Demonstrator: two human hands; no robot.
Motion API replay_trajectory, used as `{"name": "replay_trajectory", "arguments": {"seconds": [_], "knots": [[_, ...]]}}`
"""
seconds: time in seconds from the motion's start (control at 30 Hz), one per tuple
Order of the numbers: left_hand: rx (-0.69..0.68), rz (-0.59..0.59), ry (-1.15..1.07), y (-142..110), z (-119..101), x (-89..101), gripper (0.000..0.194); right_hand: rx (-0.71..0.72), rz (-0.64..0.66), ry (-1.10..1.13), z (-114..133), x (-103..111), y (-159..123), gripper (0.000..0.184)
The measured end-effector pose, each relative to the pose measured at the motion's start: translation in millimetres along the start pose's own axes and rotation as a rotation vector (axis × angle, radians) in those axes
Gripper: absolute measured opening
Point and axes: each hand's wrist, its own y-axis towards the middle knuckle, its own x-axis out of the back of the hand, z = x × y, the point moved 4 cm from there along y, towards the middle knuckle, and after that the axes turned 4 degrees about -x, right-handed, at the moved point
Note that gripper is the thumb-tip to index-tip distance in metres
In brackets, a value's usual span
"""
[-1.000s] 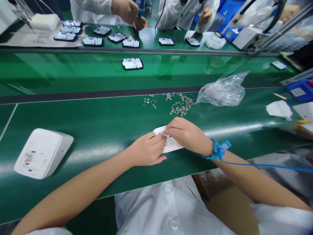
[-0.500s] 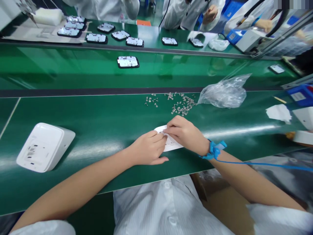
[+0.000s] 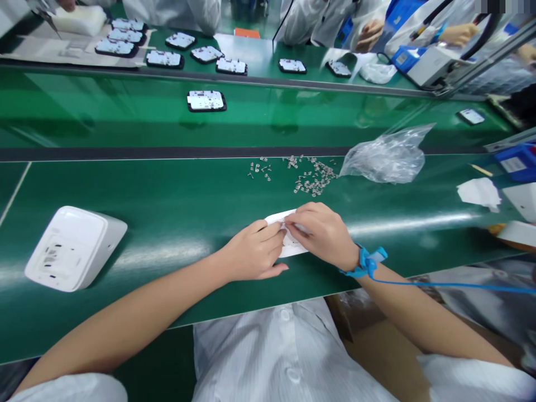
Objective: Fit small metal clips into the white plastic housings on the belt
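A flat white plastic panel [image 3: 296, 248] lies on the green bench under both my hands, which cover much of it. My left hand [image 3: 256, 251] is closed, its fingers curled over the panel's left side and its thumb sticking out toward me. Over the panel's upper middle, my right hand [image 3: 324, 231] pinches with thumb and forefinger; whatever is between the fingertips is too small to make out. The fingertips of both hands nearly meet. Just beyond them lies a scatter of small metal pieces [image 3: 316, 177]. A blue wrist strap [image 3: 365, 262] with a cord circles my right wrist.
A white plastic housing [image 3: 69, 248] stands at the left. A clear plastic bag [image 3: 387, 156] lies beyond my right hand, white paper [image 3: 478, 193] farther right. Across the bench runs a green conveyor belt [image 3: 138, 120] carrying a circuit board in a black frame [image 3: 206, 101]. Co-workers sit opposite.
The framed board on the belt has moved left. My right hand has shifted slightly right and toward me, still pinching over the panel. My left hand stays almost in place.
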Motion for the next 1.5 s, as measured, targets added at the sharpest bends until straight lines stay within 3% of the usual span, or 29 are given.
{"name": "replay_trajectory", "arguments": {"seconds": [0.5, 0.73, 0.9, 1.03, 1.2, 1.33, 1.43, 1.5], "knots": [[0.003, 0.030, -0.001, 0.9, -2.1, -1.2, 0.044, 0.078, -0.025, -0.002, 5.8, 4.3, 0.8, 0.015], [0.020, -0.014, -0.037, 2.3, -1.2, -1.7, 0.043, 0.253, 0.061, -0.057, 12.8, 3.5, 3.8, 0.021], [-0.007, -0.015, 0.003, 0.6, -2.6, -1.5, 0.045, 0.040, -0.068, -0.006, 3.0, 6.9, 6.4, 0.013], [-0.005, -0.003, 0.004, -0.5, -4.4, -2.3, 0.045, -0.082, -0.008, -0.125, 0.9, 1.5, 8.7, 0.017], [0.066, 0.022, -0.032, -1.1, -4.9, -4.0, 0.046, -0.101, 0.039, -0.170, 6.2, -0.3, 12.7, 0.019], [0.099, -0.002, -0.031, -2.1, -6.6, -0.8, 0.046, -0.055, 0.050, -0.242, 13.8, 5.3, 19.2, 0.017], [0.126, -0.012, -0.056, -3.1, -8.8, 0.3, 0.046, 0.082, 0.054, -0.376, 25.3, 7.5, 21.8, 0.008], [0.165, -0.047, -0.090, -3.9, -7.4, -0.6, 0.043, 0.187, -0.001, -0.447, 33.1, 6.4, 21.3, 0.014]]}}
